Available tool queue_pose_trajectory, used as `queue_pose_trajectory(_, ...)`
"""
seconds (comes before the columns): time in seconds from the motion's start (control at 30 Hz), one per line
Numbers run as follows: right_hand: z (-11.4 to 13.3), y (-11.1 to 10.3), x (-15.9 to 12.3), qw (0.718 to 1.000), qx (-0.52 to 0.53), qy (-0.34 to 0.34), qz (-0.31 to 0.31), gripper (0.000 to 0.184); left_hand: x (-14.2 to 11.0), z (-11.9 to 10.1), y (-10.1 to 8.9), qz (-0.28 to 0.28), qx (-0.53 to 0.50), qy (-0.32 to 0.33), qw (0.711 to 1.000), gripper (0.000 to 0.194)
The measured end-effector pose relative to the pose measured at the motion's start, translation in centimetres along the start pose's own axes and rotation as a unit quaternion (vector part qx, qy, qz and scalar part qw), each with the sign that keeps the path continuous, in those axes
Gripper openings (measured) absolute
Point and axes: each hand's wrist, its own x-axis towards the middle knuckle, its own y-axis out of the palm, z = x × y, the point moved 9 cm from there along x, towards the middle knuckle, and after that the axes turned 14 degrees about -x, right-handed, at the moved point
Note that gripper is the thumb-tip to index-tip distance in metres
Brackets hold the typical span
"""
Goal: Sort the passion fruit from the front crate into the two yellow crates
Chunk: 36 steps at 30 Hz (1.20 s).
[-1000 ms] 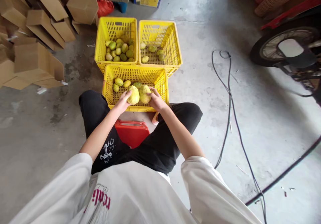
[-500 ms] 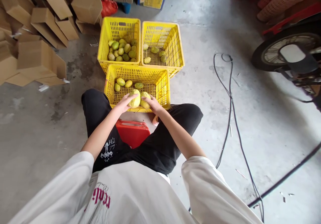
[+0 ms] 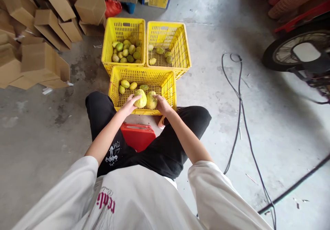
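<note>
My left hand is closed round a pale yellow-green fruit that looks like a papaya. A second one, a speckled yellow-green fruit, is gripped in my right hand. Both are held side by side above the near end of the front yellow crate. Inside that crate, toward its far side, lie several smaller fruits, yellow and green.
Behind stand two more yellow crates: the left one holds many fruits, the right one several. A red stool shows between my legs. Cardboard boxes are heaped at left; a cable and motorbike wheel lie right.
The fruit in my right hand has been turned and sits more upright, slightly apart from the other. The left-hand fruit has tilted a little. The view has shifted slightly.
</note>
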Motion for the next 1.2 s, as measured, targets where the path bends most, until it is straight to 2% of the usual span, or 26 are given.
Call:
queue_pose_trajectory(0.13,0.5,1.4,-1.3,0.999,0.008,-0.013,0.046,0.05,-0.4,-0.5,1.1,0.042,-0.008,0.02,0.999,0.022)
queue_pose_trajectory(0.27,0.6,2.6,-2.1,0.997,0.011,-0.022,0.073,0.06,-0.4,-0.3,1.4,0.054,-0.02,0.018,0.998,0.035)
queue_pose_trajectory(0.33,0.6,2.9,-2.0,0.997,0.017,-0.024,0.076,0.059,-0.3,-0.2,1.2,0.051,-0.024,0.017,0.998,0.036)
queue_pose_trajectory(0.47,0.5,3.3,-1.4,0.997,0.028,-0.01,0.075,0.06,-0.2,-0.2,0.3,0.014,-0.018,0.021,1.0,0.028)
queue_pose_trajectory(0.63,0.6,2.5,-0.9,1.0,0.009,-0.009,0.011,0.053,-0.3,0.0,0.5,0.011,0.016,0.02,1.0,0.039)
queue_pose_trajectory(0.73,0.8,2.0,-0.7,1.0,0.023,-0.009,-0.016,0.044,-0.5,0.0,0.9,0.005,-0.011,0.007,1.0,0.038)
queue_pose_trajectory(0.87,0.5,2.0,-0.8,0.996,0.068,0.048,0.007,0.031,-0.8,-0.4,1.0,-0.025,-0.057,-0.005,0.998,0.045)
queue_pose_trajectory(0.93,0.7,2.1,-0.9,0.993,0.089,0.066,0.025,0.032,-1.0,-0.8,1.1,-0.028,-0.05,0.006,0.998,0.044)
queue_pose_trajectory(1.07,1.8,1.8,-0.8,0.993,0.104,0.05,0.031,0.041,-1.2,-1.6,1.2,-0.01,-0.028,0.037,0.999,0.034)
queue_pose_trajectory(1.2,2.3,1.7,-0.8,0.995,0.09,0.027,0.02,0.036,-1.2,-1.7,1.1,0.005,0.002,0.045,0.999,0.03)
